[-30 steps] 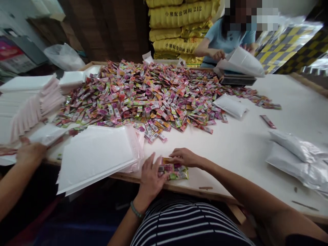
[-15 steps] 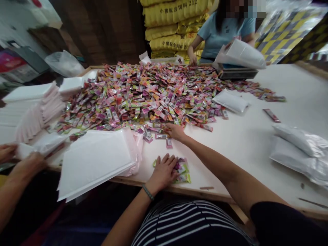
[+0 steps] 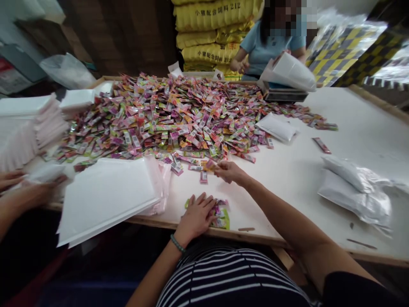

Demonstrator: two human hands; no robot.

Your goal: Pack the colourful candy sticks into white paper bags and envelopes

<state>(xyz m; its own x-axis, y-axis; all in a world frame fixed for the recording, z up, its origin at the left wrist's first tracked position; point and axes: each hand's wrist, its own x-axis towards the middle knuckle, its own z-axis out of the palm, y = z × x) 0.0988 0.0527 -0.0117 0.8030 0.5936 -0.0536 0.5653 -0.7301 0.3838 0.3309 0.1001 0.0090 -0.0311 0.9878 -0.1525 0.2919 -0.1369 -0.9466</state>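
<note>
My left hand (image 3: pixel 198 213) lies flat, fingers spread, over a small group of green and purple snack packets (image 3: pixel 221 218) at the table's front edge. Its palm hides part of them. Pinched between the fingers of my right hand (image 3: pixel 230 172) is a small snack packet (image 3: pixel 210 165), pink and orange, just in front of the big heap. That heap of snack packets (image 3: pixel 179 115) covers the middle of the table. A single purple packet (image 3: pixel 203 177) lies on the white surface below my right hand.
White mailer envelopes (image 3: pixel 105 192) are stacked left of my left hand, overhanging the edge. Filled mailers (image 3: pixel 354 192) lie at the right. A co-worker's hands (image 3: pixel 32 192) handle a mailer at far left. Across the table, another person (image 3: pixel 271 47) stands behind a mailer on a dark box (image 3: pixel 284 94).
My right hand has drawn back slightly from the heap's edge, lifting a packet. My left hand stays on its group. The person opposite has raised a hand off the heap. The view has shifted slightly.
</note>
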